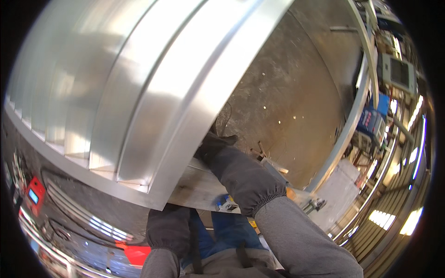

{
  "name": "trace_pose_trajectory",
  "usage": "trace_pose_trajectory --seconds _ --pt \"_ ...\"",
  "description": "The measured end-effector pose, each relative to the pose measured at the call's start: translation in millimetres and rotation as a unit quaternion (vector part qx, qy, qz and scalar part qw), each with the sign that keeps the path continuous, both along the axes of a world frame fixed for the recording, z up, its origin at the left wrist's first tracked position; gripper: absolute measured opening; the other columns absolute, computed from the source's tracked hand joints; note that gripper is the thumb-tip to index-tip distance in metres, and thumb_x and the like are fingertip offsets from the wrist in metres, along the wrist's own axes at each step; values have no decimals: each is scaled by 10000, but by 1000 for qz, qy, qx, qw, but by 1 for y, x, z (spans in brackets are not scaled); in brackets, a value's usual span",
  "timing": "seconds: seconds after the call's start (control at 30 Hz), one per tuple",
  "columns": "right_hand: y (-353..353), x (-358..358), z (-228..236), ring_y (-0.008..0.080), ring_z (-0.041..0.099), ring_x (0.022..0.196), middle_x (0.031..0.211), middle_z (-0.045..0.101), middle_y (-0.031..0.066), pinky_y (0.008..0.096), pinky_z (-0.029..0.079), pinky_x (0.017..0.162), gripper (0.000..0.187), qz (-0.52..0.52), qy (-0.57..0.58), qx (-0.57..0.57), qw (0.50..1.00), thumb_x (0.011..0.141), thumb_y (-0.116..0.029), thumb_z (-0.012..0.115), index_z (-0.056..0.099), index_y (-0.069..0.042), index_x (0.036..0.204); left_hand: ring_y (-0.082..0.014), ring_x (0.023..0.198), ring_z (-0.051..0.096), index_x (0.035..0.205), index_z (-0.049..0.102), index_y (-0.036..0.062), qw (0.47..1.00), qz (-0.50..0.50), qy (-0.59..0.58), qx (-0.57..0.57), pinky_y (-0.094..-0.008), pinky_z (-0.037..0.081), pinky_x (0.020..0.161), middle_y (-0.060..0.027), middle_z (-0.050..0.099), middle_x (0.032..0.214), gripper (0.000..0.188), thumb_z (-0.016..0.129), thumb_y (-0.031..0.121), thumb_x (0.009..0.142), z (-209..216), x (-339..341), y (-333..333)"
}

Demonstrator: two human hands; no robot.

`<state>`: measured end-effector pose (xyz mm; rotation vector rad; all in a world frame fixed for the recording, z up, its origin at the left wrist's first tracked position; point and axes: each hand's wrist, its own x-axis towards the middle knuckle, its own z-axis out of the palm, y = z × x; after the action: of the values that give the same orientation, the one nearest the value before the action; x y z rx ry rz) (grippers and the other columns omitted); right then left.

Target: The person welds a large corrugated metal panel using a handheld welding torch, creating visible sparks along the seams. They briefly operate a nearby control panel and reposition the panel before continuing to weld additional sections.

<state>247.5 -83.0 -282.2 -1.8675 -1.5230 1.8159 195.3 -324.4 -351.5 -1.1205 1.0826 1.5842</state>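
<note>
A large shiny ribbed metal panel (pixel 153 106) with a flat metal border fills the left and upper middle of the view. My right arm reaches forward in a grey sleeve with a dark cuff. My right hand (pixel 217 142), in a dark glove, is at the panel's right edge, partly beneath it. Its fingers are hidden, so a grip on the edge cannot be made out. My left arm (pixel 169 227) goes under the panel's near border, and the hand is out of sight there. Below the panel lies a grey metal work table (pixel 287 88) with scattered bits on it.
A blue-and-white small box (pixel 226 204) sits at the table's near edge. A clamp-like metal fitting (pixel 315 205) is at the near right corner. Beyond the right rim stand a blue machine (pixel 371 123) and a grey box with a dark screen (pixel 397 72). A red device (pixel 34 195) is far left.
</note>
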Motion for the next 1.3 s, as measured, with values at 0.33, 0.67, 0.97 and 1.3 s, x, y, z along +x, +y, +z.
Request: trace_pose_trajectory --seconds 0.33,0.67,0.97,1.3 --pt "18 268 214 234 665 1116 1210 709 137 356 514 994 312 2 -104 286 953 963 -46 618 659 -29 1272 -240 598 544 819 564 109 995 -97 -3 15 -417 489 541 -81 589 731 185 592 270 905 18 -37 -4" --pt "-177 481 283 393 552 1245 1309 594 177 462 463 1057 567 147 -485 41 861 775 -151 738 584 -98 1318 -238 504 495 703 539 127 994 -65 81 -18 -414 454 484 -75 550 636 213 616 245 863 162 -119 -73" --pt "-224 476 209 187 577 749 894 641 47 359 504 625 431 -104 -43 -1 994 1048 -362 547 614 -41 1328 -189 622 641 802 600 160 935 5 307 176 -391 572 616 -6 640 705 125 695 211 864 421 -215 -196" --pt "-193 131 303 307 706 890 1090 712 192 418 552 782 636 329 -74 150 930 879 -458 754 535 -36 1302 -110 586 473 1189 556 94 788 -25 531 311 -294 423 503 -3 512 739 238 606 160 966 542 -335 -270"
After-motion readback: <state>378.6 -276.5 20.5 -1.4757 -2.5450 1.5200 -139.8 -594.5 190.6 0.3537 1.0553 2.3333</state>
